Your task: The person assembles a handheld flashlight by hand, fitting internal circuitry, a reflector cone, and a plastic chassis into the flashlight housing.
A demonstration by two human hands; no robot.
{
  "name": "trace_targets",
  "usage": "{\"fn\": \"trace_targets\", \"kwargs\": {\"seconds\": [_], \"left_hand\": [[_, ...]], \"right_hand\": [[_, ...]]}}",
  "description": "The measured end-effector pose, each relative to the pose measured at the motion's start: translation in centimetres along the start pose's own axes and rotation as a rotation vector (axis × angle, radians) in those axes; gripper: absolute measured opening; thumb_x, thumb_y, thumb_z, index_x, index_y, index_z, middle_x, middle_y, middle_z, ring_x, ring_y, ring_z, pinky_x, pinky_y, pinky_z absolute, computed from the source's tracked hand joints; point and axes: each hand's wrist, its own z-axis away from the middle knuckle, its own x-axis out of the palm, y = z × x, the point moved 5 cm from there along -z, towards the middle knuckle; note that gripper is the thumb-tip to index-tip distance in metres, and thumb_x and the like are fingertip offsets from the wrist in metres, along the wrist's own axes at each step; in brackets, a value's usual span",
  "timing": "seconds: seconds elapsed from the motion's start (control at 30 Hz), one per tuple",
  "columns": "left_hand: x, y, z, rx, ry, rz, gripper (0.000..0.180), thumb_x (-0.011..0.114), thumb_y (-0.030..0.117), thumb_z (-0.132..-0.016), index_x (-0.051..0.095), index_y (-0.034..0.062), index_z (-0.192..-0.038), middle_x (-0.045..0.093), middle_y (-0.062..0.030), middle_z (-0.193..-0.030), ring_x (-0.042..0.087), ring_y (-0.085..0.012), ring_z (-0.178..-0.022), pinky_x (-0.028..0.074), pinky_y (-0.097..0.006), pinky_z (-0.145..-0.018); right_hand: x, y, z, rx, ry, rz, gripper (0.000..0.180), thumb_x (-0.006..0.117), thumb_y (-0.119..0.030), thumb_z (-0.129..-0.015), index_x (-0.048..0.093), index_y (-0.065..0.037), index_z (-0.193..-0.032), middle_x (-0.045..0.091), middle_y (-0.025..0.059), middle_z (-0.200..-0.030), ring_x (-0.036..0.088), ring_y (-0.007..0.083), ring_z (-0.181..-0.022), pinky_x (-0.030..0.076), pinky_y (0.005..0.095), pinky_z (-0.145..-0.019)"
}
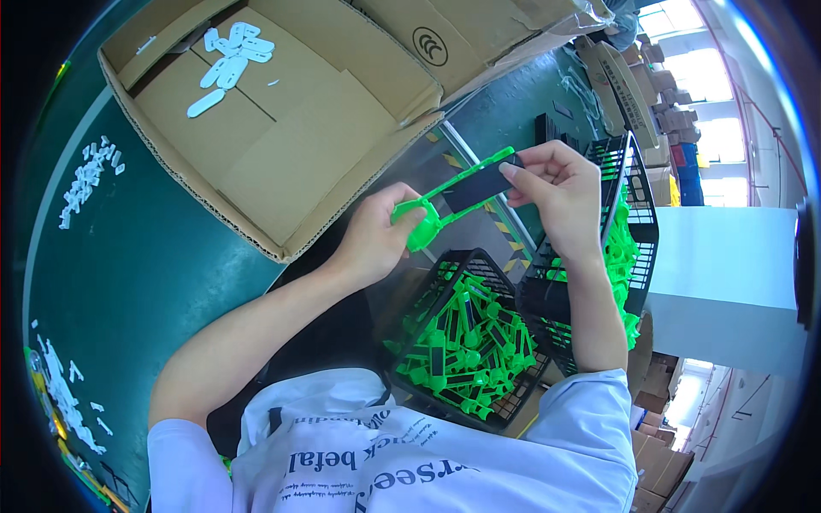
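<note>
Between my hands is a bright green plastic part [424,232] with a rounded end and two long, thin arms. My left hand [373,229] is closed around the rounded end. A flat black rectangular piece [475,188] lies between the two arms; whether it is fastened there I cannot tell. At the far end, my right hand [558,190] pinches the black piece and the tip of the green part between thumb and fingers. Below, a black plastic crate [451,403] holds many similar green parts with black pieces [473,342].
An opened cardboard box [316,145] with white plastic pieces [229,64] lies on the green table [137,256]. Small white pieces [88,179] are scattered on the table at the left. Another black crate [643,201] of green parts stands by my right forearm.
</note>
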Motion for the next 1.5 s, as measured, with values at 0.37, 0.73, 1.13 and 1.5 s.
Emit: {"fn": "trace_targets", "kwargs": {"seconds": [0.37, 0.73, 1.13, 1.5], "left_hand": [[-0.9, -0.2, 0.1, -0.053, 0.137, 0.020, 0.007, 0.057, 0.011, -0.098, 0.057, 0.0049, -0.097, 0.059, -0.0009, -0.080, 0.053, -0.0079, -0.066, 0.045, -0.025, -0.057], [-1.3, -0.4, 0.0, 0.017, 0.202, -0.114, 0.004, 0.056, 0.006, -0.097, 0.055, 0.0047, -0.093, 0.056, -0.0001, -0.077, 0.050, -0.0067, -0.063, 0.042, -0.025, -0.054], [-1.8, -0.4, 0.3, 0.155, 0.187, 0.051, 0.009, 0.055, 0.005, -0.097, 0.054, 0.0057, -0.088, 0.052, 0.0009, -0.073, 0.047, -0.0057, -0.061, 0.038, -0.024, -0.051], [-2.2, -0.3, 0.4, 0.102, 0.185, -0.127, 0.007, 0.057, 0.007, -0.096, 0.056, 0.0045, -0.090, 0.054, 0.0001, -0.073, 0.049, -0.0069, -0.063, 0.040, -0.025, -0.055]], "right_hand": [[1.6, 0.7, 0.7, -0.091, 0.118, -0.096, 0.011, 0.074, 0.001, -0.081, 0.066, 0.006, -0.088, 0.067, 0.0066, -0.073, 0.062, 0.0079, -0.061, 0.052, 0.0214, -0.055], [3.3, 1.2, 1.4, -0.297, 0.171, 0.163, 0.015, 0.077, -0.001, -0.078, 0.069, 0.006, -0.088, 0.069, 0.0071, -0.070, 0.063, 0.0056, -0.061, 0.051, 0.0210, -0.057], [3.2, 1.8, 1.0, -0.191, 0.176, 0.353, 0.019, 0.076, -0.009, -0.081, 0.069, 0.005, -0.092, 0.060, 0.0126, -0.058, 0.053, 0.0091, -0.047, 0.043, 0.0259, -0.049], [1.9, -1.1, -0.4, -0.406, 0.227, 0.691, 0.028, 0.084, -0.021, -0.070, 0.070, -0.001, -0.085, 0.064, 0.0083, -0.079, 0.062, 0.0255, -0.060, 0.050, 0.0347, -0.056]]}}
